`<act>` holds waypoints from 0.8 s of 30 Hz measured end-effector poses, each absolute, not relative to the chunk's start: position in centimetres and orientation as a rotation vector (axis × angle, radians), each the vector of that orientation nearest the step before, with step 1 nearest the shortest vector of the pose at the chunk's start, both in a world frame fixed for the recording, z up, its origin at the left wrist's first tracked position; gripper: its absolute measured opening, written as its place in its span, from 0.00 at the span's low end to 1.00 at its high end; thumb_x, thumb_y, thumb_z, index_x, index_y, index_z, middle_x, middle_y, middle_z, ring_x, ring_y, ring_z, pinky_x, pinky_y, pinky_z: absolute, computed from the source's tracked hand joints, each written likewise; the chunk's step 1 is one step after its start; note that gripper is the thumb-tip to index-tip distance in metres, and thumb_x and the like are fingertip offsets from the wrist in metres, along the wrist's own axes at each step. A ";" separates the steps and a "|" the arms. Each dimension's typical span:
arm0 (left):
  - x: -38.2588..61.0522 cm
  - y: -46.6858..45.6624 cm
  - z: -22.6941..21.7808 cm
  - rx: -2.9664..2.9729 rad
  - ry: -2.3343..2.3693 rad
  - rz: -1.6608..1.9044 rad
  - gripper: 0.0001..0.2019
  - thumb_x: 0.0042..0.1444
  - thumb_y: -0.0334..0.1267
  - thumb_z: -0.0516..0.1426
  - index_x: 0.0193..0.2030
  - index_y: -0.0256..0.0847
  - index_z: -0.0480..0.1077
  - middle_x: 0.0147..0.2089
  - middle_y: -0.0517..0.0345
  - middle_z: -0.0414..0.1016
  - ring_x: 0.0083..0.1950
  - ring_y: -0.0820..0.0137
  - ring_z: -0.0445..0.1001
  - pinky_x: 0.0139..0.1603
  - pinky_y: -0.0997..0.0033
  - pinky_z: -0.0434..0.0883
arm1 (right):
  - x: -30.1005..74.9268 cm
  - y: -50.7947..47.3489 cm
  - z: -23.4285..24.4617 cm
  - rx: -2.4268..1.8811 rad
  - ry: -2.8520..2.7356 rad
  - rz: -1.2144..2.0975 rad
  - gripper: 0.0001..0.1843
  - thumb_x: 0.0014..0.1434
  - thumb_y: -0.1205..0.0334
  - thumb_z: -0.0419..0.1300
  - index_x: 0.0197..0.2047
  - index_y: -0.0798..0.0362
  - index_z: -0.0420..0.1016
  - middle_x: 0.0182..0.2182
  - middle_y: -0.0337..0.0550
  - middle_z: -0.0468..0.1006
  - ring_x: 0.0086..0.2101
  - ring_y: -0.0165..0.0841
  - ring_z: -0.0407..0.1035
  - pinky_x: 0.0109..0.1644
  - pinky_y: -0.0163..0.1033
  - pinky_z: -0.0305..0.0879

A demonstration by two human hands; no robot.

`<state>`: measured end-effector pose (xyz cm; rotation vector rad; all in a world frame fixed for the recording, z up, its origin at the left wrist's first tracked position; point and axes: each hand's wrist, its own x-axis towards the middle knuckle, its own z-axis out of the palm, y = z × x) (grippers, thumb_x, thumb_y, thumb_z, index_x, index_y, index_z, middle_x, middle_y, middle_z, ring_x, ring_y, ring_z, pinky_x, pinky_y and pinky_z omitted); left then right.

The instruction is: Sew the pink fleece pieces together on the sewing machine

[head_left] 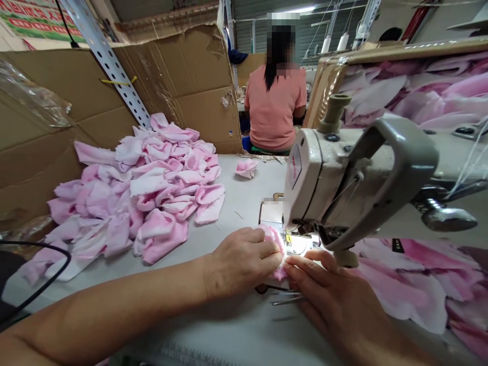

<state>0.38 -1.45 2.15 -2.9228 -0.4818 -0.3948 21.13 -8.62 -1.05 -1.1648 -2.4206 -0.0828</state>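
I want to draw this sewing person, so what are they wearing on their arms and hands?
Nothing at all: the left hand and right hand have no gloves, and no sleeves show above them. I can see no rings, watch or bracelet either.

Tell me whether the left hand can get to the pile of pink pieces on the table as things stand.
Probably yes: only bare table lies between the left hand and the pile of pink pieces, nothing standing between. But the hand pinches a pink piece at the sewing machine.
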 end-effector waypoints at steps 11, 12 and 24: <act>0.4 -2.3 1.8 -2.894 -0.525 -0.360 0.05 0.64 0.35 0.51 0.42 0.40 0.68 0.37 0.59 0.74 0.35 0.70 0.67 0.35 0.69 0.65 | 20.9 -8.6 -1.1 -1.180 -2.430 -0.042 0.24 0.49 0.73 0.54 0.50 0.58 0.74 0.46 0.44 0.78 0.44 0.45 0.70 0.36 0.47 0.76; 0.4 -2.4 1.6 -2.903 -0.540 -0.365 0.06 0.64 0.35 0.51 0.42 0.40 0.68 0.36 0.59 0.74 0.35 0.70 0.68 0.35 0.69 0.66 | 20.9 -8.6 -1.1 -1.182 -2.432 -0.036 0.24 0.49 0.73 0.54 0.50 0.58 0.74 0.46 0.43 0.78 0.45 0.44 0.70 0.38 0.46 0.76; 0.4 -1.5 0.6 -3.100 -0.499 -0.500 0.08 0.63 0.30 0.49 0.47 0.34 0.67 0.43 0.50 0.73 0.46 0.67 0.69 0.54 0.64 0.68 | 23.3 -8.1 0.6 -1.387 -2.312 0.359 0.15 0.63 0.55 0.50 0.48 0.46 0.73 0.40 0.43 0.79 0.38 0.38 0.74 0.37 0.42 0.72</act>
